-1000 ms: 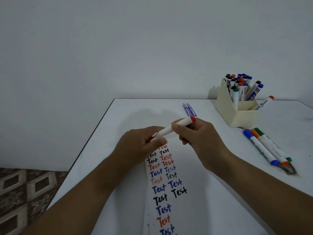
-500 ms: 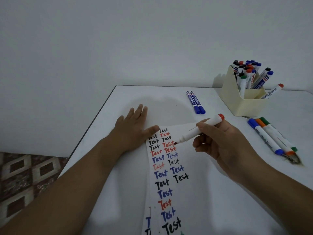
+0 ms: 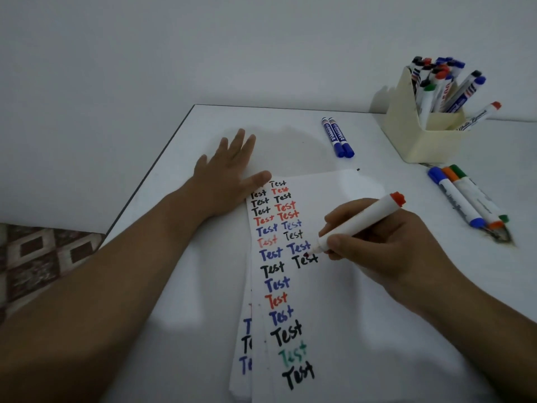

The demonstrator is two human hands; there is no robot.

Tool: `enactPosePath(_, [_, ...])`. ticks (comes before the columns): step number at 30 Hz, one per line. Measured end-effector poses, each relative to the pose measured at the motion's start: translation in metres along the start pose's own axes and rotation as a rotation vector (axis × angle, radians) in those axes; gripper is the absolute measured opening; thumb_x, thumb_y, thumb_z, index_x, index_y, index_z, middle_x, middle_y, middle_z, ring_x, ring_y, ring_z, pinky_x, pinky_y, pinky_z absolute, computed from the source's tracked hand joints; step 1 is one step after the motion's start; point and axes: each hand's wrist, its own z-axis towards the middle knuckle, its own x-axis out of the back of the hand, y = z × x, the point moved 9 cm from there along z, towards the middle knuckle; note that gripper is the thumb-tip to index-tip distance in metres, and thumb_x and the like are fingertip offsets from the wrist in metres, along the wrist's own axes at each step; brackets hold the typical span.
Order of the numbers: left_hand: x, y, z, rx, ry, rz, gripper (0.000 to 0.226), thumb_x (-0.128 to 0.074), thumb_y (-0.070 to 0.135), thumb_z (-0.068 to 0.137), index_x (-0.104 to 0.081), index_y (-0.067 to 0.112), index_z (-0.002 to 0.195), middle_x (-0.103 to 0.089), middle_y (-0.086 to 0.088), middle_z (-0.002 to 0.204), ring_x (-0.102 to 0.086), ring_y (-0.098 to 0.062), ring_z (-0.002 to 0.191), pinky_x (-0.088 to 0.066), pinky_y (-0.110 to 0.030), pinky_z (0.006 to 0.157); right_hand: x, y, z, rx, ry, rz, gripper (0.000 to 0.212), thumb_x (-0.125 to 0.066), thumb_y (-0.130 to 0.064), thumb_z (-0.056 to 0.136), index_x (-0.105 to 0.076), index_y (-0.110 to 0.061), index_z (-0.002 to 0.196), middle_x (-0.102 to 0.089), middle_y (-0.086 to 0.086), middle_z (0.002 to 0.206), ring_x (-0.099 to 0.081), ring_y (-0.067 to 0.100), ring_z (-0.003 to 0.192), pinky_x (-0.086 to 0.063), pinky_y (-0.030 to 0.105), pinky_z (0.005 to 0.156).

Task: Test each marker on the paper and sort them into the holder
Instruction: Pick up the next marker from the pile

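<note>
Right hand [image 3: 386, 245] grips the red marker [image 3: 357, 225], tip now lower on the paper [image 3: 334, 286], beside a black "Test"; left hand [image 3: 229, 175] stays flat, fingers relaxed.

A single head-worn wide-angle camera looks forward and down from above the near edge of the white table [image 3: 290, 135], close over the paper [image 3: 334, 286]. It faces the bare wall [image 3: 232, 39] beyond the far edge. Both forearms enter from the bottom corners, and patterned floor [image 3: 35, 257] shows at the left.
</note>
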Motion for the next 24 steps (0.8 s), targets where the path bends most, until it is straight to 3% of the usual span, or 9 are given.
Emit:
enactPosePath(3, [0.001, 0.006, -0.004, -0.035, 0.008, 0.018, 0.09, -0.015, 0.086, 0.084, 0.008, 0.038, 0.157, 0.02, 0.014, 0.164, 0.022, -0.015, 0.151, 0.008, -0.054, 0.121, -0.005, 0.002, 0.0, 0.032, -0.031, -0.034, 0.022, -0.079, -0.013, 0.067, -0.073, -0.006, 0.088, -0.076, 0.014, 0.087, -0.074, 0.032, 0.082, -0.063, 0.033, 0.074])
enactPosePath(6, [-0.001, 0.016, -0.007, -0.086, -0.029, 0.005, 0.089, -0.016, 0.087, 0.084, 0.003, 0.039, 0.158, 0.015, 0.012, 0.165, 0.022, -0.014, 0.15, 0.011, -0.055, 0.12, -0.009, 0.004, -0.001, 0.032, -0.071, -0.106, 0.016, -0.08, -0.021, 0.067, -0.076, -0.016, 0.081, -0.075, 0.014, 0.087, -0.073, 0.034, 0.083, -0.063, 0.038, 0.077])
enactPosePath(10, [-0.007, 0.02, -0.006, -0.1, -0.095, 0.041, 0.091, -0.014, 0.089, 0.082, -0.001, 0.04, 0.157, 0.006, 0.008, 0.167, 0.016, -0.017, 0.152, 0.009, -0.059, 0.12, -0.01, 0.004, -0.002, 0.022, -0.076, -0.152, 0.02, -0.08, -0.03, 0.063, -0.077, -0.021, 0.081, -0.075, 0.011, 0.087, -0.073, 0.032, 0.086, -0.062, 0.047, 0.083])
enactPosePath(14, [-0.003, 0.027, -0.009, -0.129, -0.072, 0.033, 0.096, -0.013, 0.092, 0.078, -0.004, 0.039, 0.158, 0.009, 0.009, 0.167, 0.022, -0.015, 0.15, 0.013, -0.058, 0.119, -0.01, 0.005, -0.003, 0.025, -0.061, -0.218, 0.02, -0.082, -0.034, 0.067, -0.077, -0.026, 0.084, -0.075, 0.007, 0.088, -0.072, 0.03, 0.088, -0.059, 0.054, 0.086])
enactPosePath(17, [0.0, 0.047, -0.015, -0.23, -0.066, -0.011, 0.089, -0.023, 0.085, 0.084, -0.009, 0.038, 0.158, 0.009, 0.01, 0.166, 0.025, -0.012, 0.149, 0.017, -0.05, 0.12, -0.01, 0.006, -0.004, 0.037, -0.08, -0.262, 0.014, -0.088, -0.021, 0.077, -0.076, -0.026, 0.082, -0.075, 0.006, 0.086, -0.072, 0.029, 0.087, -0.058, 0.056, 0.086])
enactPosePath(21, [-0.001, 0.07, -0.024, -0.363, -0.13, -0.075, 0.078, -0.037, 0.072, 0.093, -0.016, 0.035, 0.158, 0.003, 0.011, 0.166, 0.019, -0.005, 0.149, 0.014, -0.031, 0.118, -0.01, 0.008, -0.003, 0.026, -0.094, -0.271, 0.015, -0.086, -0.014, 0.078, -0.076, -0.025, 0.08, -0.074, 0.008, 0.084, -0.071, 0.031, 0.085, -0.058, 0.057, 0.085])
enactPosePath(24, [-0.011, 0.07, -0.028, -0.334, -0.249, -0.125, 0.08, -0.039, 0.07, 0.091, -0.016, 0.035, 0.158, 0.001, 0.014, 0.166, 0.009, -0.001, 0.15, 0.004, -0.025, 0.119, -0.009, 0.005, -0.003, 0.031, -0.081, -0.221, 0.015, -0.083, -0.029, 0.07, -0.077, -0.026, 0.083, -0.076, 0.007, 0.087, -0.073, 0.029, 0.086, -0.06, 0.053, 0.086])
